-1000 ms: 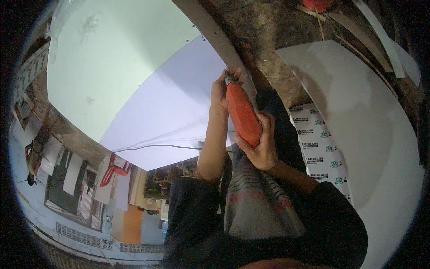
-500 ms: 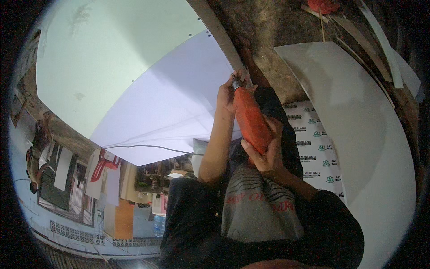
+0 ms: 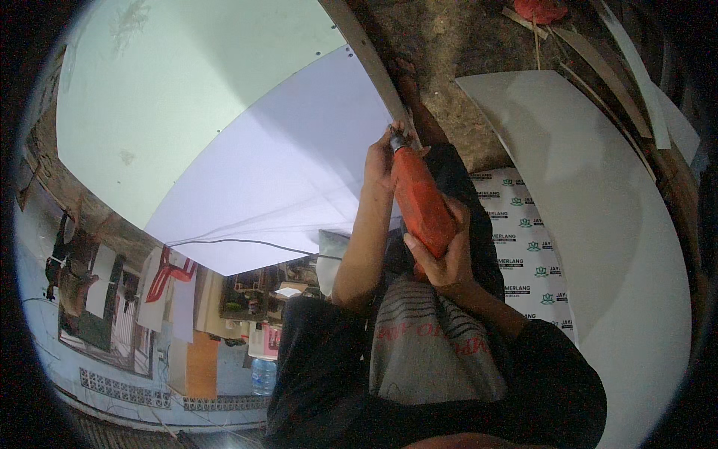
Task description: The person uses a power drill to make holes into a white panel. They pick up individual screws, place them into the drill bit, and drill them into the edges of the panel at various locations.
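From here I see a red bundle [image 3: 540, 10] on the floor [image 3: 475, 131] beyond the top edge of a grey panel [image 3: 621, 224]; printed white packaging [image 3: 526, 258] borders that panel's left edge.

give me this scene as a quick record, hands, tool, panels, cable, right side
right hand: grips the rear of the orange tool
left hand: at the tool's dark neck; exact contact unclear
tool pose: slanted, neck up and left
panels: lilac-white panel and pale green panel, left of tool
cable: dark, crossing lilac-white panel
right side: grey board, printed white sheet
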`<state>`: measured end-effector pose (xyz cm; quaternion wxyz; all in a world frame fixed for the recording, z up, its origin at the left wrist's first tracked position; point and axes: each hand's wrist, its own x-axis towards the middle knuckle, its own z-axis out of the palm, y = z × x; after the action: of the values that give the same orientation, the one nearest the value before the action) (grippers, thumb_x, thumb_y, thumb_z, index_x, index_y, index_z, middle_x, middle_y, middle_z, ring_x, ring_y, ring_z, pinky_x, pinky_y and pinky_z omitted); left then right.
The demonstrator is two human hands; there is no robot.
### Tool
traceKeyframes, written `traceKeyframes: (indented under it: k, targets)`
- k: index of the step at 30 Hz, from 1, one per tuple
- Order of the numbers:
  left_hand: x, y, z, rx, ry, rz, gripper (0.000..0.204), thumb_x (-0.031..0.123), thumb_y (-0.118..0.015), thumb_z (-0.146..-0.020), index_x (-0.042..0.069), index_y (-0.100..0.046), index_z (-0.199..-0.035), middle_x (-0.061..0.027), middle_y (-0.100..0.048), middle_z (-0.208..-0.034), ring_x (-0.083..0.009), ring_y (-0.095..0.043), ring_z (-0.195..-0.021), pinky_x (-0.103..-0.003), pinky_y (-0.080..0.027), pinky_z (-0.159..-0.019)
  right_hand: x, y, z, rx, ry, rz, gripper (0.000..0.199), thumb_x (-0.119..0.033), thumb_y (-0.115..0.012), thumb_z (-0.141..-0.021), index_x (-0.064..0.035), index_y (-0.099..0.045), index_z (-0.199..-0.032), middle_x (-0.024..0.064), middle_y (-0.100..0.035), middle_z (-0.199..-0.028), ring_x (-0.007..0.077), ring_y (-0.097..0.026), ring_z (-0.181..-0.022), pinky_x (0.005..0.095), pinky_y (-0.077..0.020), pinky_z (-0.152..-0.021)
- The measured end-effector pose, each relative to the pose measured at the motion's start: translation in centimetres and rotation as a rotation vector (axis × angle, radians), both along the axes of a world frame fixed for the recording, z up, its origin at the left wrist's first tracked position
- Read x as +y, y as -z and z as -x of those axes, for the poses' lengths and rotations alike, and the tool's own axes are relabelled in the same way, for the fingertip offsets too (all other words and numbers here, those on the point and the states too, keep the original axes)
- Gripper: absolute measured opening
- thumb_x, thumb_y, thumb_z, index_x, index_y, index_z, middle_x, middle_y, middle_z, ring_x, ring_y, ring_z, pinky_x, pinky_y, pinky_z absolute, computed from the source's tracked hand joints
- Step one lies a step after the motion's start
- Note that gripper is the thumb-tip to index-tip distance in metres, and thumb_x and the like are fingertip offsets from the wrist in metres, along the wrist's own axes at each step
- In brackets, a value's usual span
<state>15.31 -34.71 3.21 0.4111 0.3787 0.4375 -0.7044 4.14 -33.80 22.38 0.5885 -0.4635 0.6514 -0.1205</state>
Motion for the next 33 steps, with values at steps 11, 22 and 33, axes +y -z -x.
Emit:
traceKeyframes:
  k: [11,22,33]
  targets:
    - [-0.4,-0.5,-0.1,-0.003,0.015,0.024,0.027,0.032,-0.038,-0.097,0.011,-0.054,-0.102,-0.0043,-0.061,-0.093,-0.0225,-0.059,-0.092,-0.060,-0.041,-0.090,-1.0,0.1,-1.2,0.019,-0.039,0.005,0.073,-0.013,-0.068,-0.077,-0.0003,-0.021,-0.132,0.0178,-0.032,-0.121,0.0266,-0.039,-0.114,0.0417,-0.0310,-0.099]
    - [0.5,-6.3,-0.1,0.072,-0.078,0.245,0.050,0.038,-0.053,-0.086,0.003,-0.048,-0.121,-0.0124,-0.060,-0.095,-0.0254,-0.060,-0.084,-0.040,-0.052,-0.072,-1.1,0.3,-2.2,0.064,-0.060,0.078,0.070,-0.014,-0.069,-0.078,0.0019,-0.024,-0.129,0.0192,-0.033,-0.117,0.0289,-0.040,-0.110,0.0426,-0.0319,-0.096]
    - [-2.4,-10.4,0.0,-0.338,0.129,0.067,0.041,0.033,-0.057,-0.079,0.003,-0.055,-0.107,-0.0104,-0.060,-0.083,-0.0247,-0.058,-0.070,-0.037,-0.051,-0.063,-1.5,0.4,-2.8,0.180,-0.152,0.131,0.070,-0.023,-0.073,-0.075,0.0016,-0.030,-0.125,0.0166,-0.037,-0.108,0.0266,-0.043,-0.101,0.0413,-0.0345,-0.090]
